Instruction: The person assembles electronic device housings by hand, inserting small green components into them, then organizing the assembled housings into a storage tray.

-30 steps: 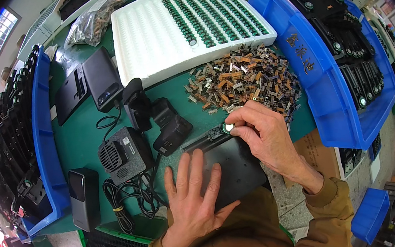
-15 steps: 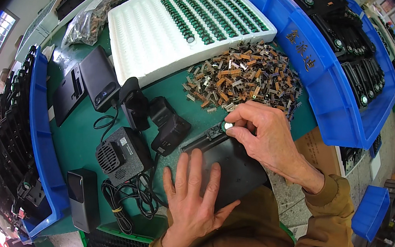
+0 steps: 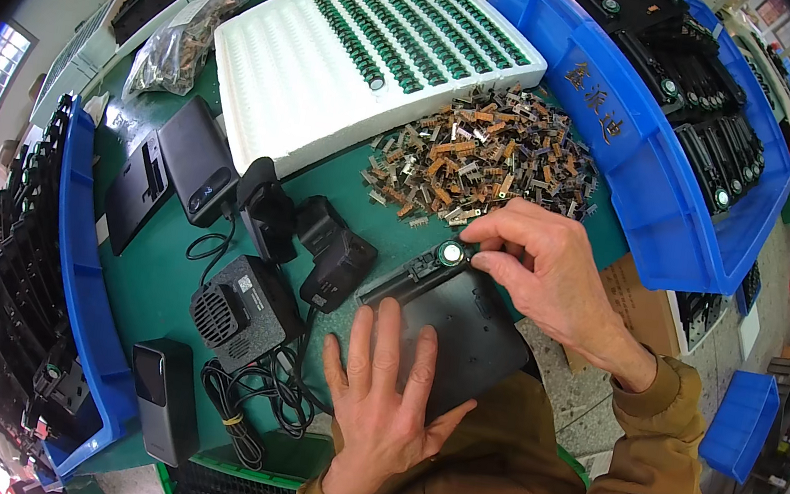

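A flat black plastic housing (image 3: 479, 335) lies at the table's near edge, with a slotted strip (image 3: 411, 278) along its far side. At the end of that strip sits a round green part with a shiny silver top (image 3: 451, 253). My left hand (image 3: 384, 397) rests flat on the housing, fingers spread, and holds nothing. Just right of the round part, my right hand (image 3: 542, 278) is closed in a pinch, thumb and forefinger at the housing's corner. Whatever is between those fingertips is too small to make out.
Beyond my hands lies a heap of small metal-and-brown parts (image 3: 489, 154). A white foam tray (image 3: 272, 119) holds rows of round green parts. Blue bins (image 3: 621, 147) of black housings flank the table. Chargers, cables (image 3: 257, 405) and power banks (image 3: 162, 396) lie left.
My right thumb and fingers have shifted off the round part to its right side, so its silver top now shows. My left hand stays on the housing.
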